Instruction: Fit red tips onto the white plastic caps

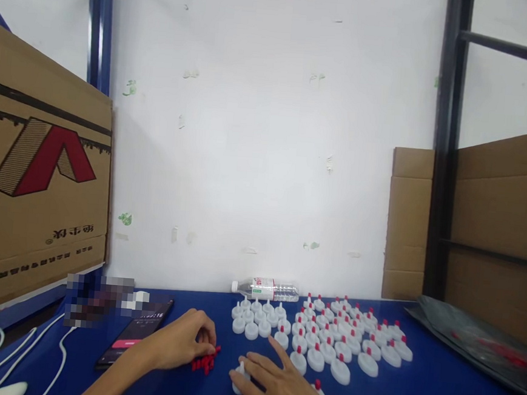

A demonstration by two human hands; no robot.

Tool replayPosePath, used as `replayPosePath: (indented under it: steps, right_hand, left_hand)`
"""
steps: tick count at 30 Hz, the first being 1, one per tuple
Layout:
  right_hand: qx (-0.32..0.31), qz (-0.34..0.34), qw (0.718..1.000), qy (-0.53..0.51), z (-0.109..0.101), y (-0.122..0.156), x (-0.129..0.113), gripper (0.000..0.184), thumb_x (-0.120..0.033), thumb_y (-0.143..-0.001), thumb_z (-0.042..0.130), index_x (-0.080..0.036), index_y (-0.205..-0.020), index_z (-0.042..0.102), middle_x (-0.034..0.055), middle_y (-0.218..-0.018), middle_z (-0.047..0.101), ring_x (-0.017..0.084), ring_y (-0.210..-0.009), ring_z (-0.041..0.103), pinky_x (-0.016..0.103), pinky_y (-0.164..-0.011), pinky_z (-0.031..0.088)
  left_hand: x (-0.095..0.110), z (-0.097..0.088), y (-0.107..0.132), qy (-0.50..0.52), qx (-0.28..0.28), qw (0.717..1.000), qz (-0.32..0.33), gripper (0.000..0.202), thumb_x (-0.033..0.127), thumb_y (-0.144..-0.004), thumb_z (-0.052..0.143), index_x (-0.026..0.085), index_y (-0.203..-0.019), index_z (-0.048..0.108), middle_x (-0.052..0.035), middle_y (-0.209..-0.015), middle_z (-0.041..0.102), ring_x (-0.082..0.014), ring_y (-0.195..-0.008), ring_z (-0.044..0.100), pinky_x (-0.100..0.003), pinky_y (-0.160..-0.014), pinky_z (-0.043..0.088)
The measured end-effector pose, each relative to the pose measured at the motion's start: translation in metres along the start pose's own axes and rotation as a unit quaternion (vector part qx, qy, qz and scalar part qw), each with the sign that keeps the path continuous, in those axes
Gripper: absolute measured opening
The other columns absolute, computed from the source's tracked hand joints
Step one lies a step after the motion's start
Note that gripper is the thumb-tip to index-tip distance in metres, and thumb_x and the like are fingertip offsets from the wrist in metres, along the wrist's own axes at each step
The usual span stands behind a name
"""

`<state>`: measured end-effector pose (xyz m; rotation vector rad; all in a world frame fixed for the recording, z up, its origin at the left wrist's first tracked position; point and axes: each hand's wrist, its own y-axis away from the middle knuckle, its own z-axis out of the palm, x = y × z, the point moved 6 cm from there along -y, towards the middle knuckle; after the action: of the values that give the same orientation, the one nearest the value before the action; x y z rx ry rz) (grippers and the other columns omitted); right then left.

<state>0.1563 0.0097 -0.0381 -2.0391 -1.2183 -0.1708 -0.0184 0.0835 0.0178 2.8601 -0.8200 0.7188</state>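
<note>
My left hand [188,339] is curled, its fingertips pinched together at a small pile of red tip caps [205,362]. Whatever lies between those fingertips is hidden. At the front of the table, a white nozzle cap [240,380] without a red tip sits under the fingers of my right hand [276,381], which grip its side. Several bare white nozzle caps [251,329] stand in a group behind it. To the right spreads a larger group of white nozzle caps with red tips [340,370], one of them partly hidden behind my right hand.
A clear water bottle [269,289] lies against the wall. Left of my left arm are a phone [136,333] and white cables [63,352]. A large cardboard box [38,216] borders the left side; a grey plastic bag [475,342] lies at the right edge.
</note>
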Motion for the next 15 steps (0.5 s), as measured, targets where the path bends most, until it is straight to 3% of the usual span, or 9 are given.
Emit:
replayPosePath:
  steps: [4, 9, 12, 15]
  right_hand:
    - [-0.009, 0.015, 0.999, -0.03, -0.001, 0.001, 0.0, 0.05, -0.059, -0.102, 0.043, -0.02, -0.131, 0.057, 0.0049, -0.117, 0.074, 0.019, -0.111, 0.067, 0.038, -0.116, 0.036]
    - [-0.028, 0.046, 0.994, -0.092, -0.009, 0.0, 0.002, 0.046, -0.06, -0.1, 0.047, -0.024, -0.126, 0.059, 0.0017, -0.108, 0.075, 0.017, -0.1, 0.07, 0.038, -0.114, 0.037]
    - [-0.041, 0.058, 0.989, -0.132, -0.01, 0.0, 0.003, 0.04, -0.057, -0.101, 0.05, -0.026, -0.122, 0.061, -0.0002, -0.1, 0.075, 0.016, -0.095, 0.071, 0.036, -0.114, 0.036]
    - [-0.059, 0.064, 0.984, -0.154, -0.008, 0.0, 0.003, 0.032, -0.053, -0.1, 0.053, -0.026, -0.114, 0.064, -0.0022, -0.095, 0.075, 0.015, -0.088, 0.072, 0.036, -0.113, 0.036]
  left_hand:
    - [0.001, 0.002, -0.001, 0.0, -0.004, 1.0, 0.013, 0.021, 0.033, -0.081, 0.064, 0.017, -0.079, 0.077, -0.0046, -0.079, 0.074, -0.0194, -0.073, 0.067, -0.023, -0.064, 0.048]
    - [0.004, -0.003, 0.002, -0.008, 0.023, 0.999, 0.025, 0.028, 0.042, -0.089, 0.059, 0.018, -0.084, 0.074, -0.0048, -0.082, 0.073, -0.0215, -0.082, 0.066, -0.026, -0.071, 0.047]
    - [0.015, -0.008, 0.004, -0.012, 0.049, 0.998, 0.038, 0.029, 0.043, -0.093, 0.054, 0.02, -0.089, 0.072, -0.0036, -0.088, 0.074, -0.0214, -0.088, 0.065, -0.027, -0.076, 0.045]
    - [0.034, -0.006, 0.007, 0.033, 0.055, 0.996, 0.064, 0.031, 0.043, -0.096, 0.052, 0.02, -0.09, 0.072, -0.0018, -0.087, 0.075, -0.0186, -0.08, 0.065, -0.026, -0.072, 0.044]
